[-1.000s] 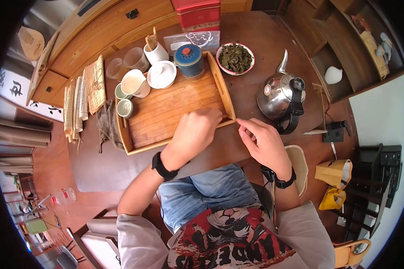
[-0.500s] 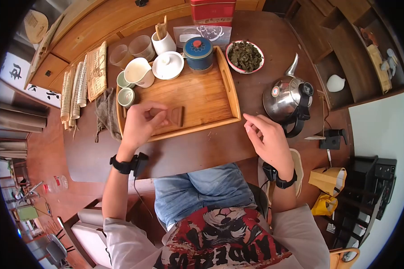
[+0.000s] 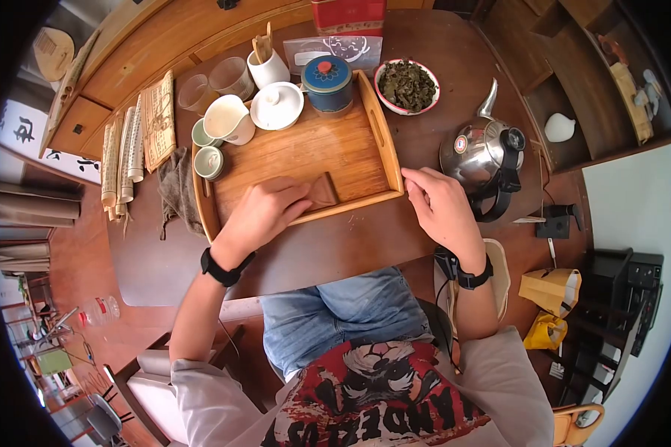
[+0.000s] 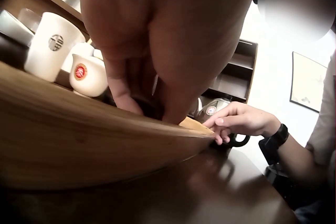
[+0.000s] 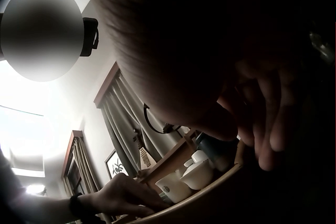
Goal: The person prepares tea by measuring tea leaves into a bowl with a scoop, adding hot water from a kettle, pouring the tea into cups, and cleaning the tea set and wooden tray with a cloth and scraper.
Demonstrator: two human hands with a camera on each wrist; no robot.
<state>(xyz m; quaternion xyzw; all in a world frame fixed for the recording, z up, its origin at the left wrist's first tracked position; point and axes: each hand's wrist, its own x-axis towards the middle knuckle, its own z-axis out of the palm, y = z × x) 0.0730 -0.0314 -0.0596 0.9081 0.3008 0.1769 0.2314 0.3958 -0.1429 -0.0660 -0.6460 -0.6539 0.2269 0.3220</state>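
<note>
In the head view my left hand (image 3: pixel 268 208) grips a small brown fan-shaped flat piece (image 3: pixel 323 191) near the front edge of the wooden tray (image 3: pixel 298 164). Its wide, darker edge points right, low over the tray floor; the fingers hide the other end. In the left wrist view the tray's side wall covers the fingertips. My right hand (image 3: pixel 443 205) is at the tray's front right corner, its index fingertip right at the rim and the fingers loosely bent. The right wrist view shows that hand dark, with its fingers hanging beside the rim.
On the tray stand a blue canister (image 3: pixel 326 86), a white lidded bowl (image 3: pixel 277 106), a cream pitcher (image 3: pixel 230 121) and small green cups (image 3: pixel 208 162). Beyond its right side are a bowl of tea leaves (image 3: pixel 408 87) and a steel kettle (image 3: pixel 481 156). A brown cloth (image 3: pixel 177 190) lies at left.
My left hand went from the tray's right front to its left side, then back partway rightward with the brown piece. The right hand has stayed near the corner.
</note>
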